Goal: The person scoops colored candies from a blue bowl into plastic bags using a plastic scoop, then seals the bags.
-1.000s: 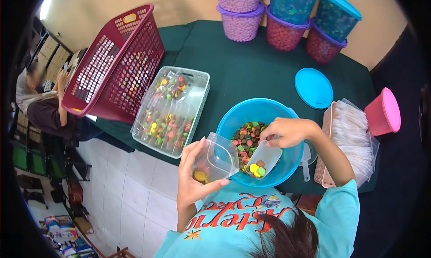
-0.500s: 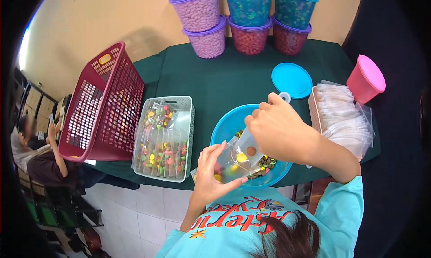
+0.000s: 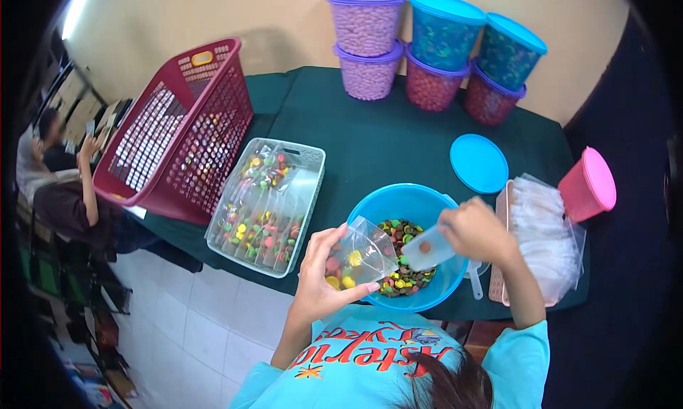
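My left hand [image 3: 321, 275] grips a clear plastic bag [image 3: 370, 247] with several red and yellow candies in its bottom. The bag's mouth faces right, over the rim of a blue basin [image 3: 447, 295]. Inside the basin lie loose brown, yellow, red and green round candies [image 3: 402, 284]. My right hand [image 3: 475, 231] is closed around the handle of a translucent scoop [image 3: 429, 249], held above these candies. One brown piece shows in the scoop. The scoop's tip is apart from the bag's mouth.
Left of the basin stands a white tray [image 3: 307, 188] of filled bags, beside a maroon basket [image 3: 231, 89]. Stacked tubs [image 3: 445, 35] line the wall. At right are a blue lid [image 3: 479, 163], empty bags [image 3: 544, 238], a pink container [image 3: 587, 185] and a small white scoop [image 3: 476, 279]. People sit far left.
My right hand has drawn the scoop out of the bag's mouth and moved it right and down, over the basin. The left hand still holds the bag. The camera view has shifted.
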Tool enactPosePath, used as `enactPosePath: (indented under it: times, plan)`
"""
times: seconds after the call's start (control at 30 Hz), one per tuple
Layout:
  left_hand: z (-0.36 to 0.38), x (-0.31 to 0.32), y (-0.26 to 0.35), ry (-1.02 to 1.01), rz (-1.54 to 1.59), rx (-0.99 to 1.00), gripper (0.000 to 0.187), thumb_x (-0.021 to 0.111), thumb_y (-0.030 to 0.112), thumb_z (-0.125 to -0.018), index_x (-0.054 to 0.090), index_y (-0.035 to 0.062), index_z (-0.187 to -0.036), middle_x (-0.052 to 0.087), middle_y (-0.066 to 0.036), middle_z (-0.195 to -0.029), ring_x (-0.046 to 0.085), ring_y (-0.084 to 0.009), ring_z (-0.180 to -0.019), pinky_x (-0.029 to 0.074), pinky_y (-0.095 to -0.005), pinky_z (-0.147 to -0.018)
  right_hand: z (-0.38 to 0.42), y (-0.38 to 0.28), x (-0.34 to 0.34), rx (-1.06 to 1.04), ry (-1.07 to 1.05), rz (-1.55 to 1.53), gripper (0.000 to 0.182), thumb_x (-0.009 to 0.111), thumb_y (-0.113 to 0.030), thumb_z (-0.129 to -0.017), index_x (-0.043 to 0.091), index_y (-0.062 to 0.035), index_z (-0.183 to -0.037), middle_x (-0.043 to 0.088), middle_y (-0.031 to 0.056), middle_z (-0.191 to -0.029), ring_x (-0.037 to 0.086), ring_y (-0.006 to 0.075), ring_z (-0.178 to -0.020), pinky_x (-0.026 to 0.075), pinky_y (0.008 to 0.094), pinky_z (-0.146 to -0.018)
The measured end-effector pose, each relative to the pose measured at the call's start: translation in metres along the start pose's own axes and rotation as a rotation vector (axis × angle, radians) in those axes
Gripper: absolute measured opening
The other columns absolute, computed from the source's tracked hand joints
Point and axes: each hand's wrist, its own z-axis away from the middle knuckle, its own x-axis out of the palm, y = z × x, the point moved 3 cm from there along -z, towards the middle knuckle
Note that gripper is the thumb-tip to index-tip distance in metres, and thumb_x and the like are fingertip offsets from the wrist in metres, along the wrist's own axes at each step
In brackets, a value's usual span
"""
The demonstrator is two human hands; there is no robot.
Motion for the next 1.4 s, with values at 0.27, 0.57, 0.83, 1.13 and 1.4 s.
enactPosePath:
  times: [0.27, 0.57, 0.83, 1.13, 1.4]
  plan:
    - [0.003, 0.022, 0.011, 0.104, -0.093, 0.018, 0.089, 0.082, 0.025, -0.052, 0.036, 0.0027, -0.125, 0.038, -0.014, -0.113, 0.044, -0.0255, -0.103, 0.042, -0.0345, -0.080, 0.014, -0.062, 0.008, -0.195, 0.199, -0.697, 0.028, 0.054, -0.024, -0.080, 0.054, 0.0014, -0.091, 0.058, 0.0159, -0.081, 0.057, 0.0283, -0.072, 0.043, 0.0362, -0.067]
    - [0.009, 0.030, -0.004, 0.251, 0.583, -0.151, 0.030, 0.061, 0.001, -0.076, 0.052, -0.0036, -0.105, 0.052, -0.008, -0.096, 0.052, -0.0116, -0.083, 0.044, -0.0254, -0.075, 0.012, -0.056, 0.034, 0.054, 0.308, -1.164, 0.015, 0.048, -0.009, -0.082, 0.056, 0.0036, -0.085, 0.059, 0.0111, -0.070, 0.056, 0.0159, -0.063, 0.043, 0.0284, -0.058]
    - [0.008, 0.036, -0.010, 0.107, 0.666, -0.217, 0.013, 0.059, 0.000, -0.077, 0.059, -0.0058, -0.089, 0.056, -0.008, -0.089, 0.055, -0.0125, -0.082, 0.048, -0.0243, -0.070, 0.019, -0.053, 0.045, 0.009, 0.623, -0.956, 0.011, 0.051, -0.003, -0.072, 0.048, 0.0024, -0.064, 0.045, 0.0083, -0.054, 0.043, 0.0146, -0.048, 0.033, 0.0292, -0.048]
    - [-0.005, 0.043, -0.022, 0.035, 0.609, -0.165, 0.009, 0.059, 0.001, -0.078, 0.060, -0.0058, -0.084, 0.059, -0.007, -0.076, 0.056, -0.0097, -0.069, 0.045, -0.0207, -0.060, 0.025, -0.046, 0.058, 0.170, 0.607, -1.237, 0.008, 0.052, -0.004, -0.073, 0.053, 0.0023, -0.068, 0.049, 0.0064, -0.059, 0.044, 0.0126, -0.051, 0.034, 0.0257, -0.049]
    - [-0.020, 0.049, -0.014, -0.162, 0.620, -0.152, 0.007, 0.059, 0.001, -0.078, 0.060, -0.0050, -0.082, 0.058, -0.008, -0.079, 0.057, -0.0109, -0.072, 0.045, -0.0218, -0.063, 0.034, -0.054, 0.049, 0.160, 0.687, -1.124, 0.007, 0.053, -0.004, -0.074, 0.054, 0.0012, -0.070, 0.054, 0.0054, -0.066, 0.050, 0.0115, -0.061, 0.038, 0.0252, -0.056]
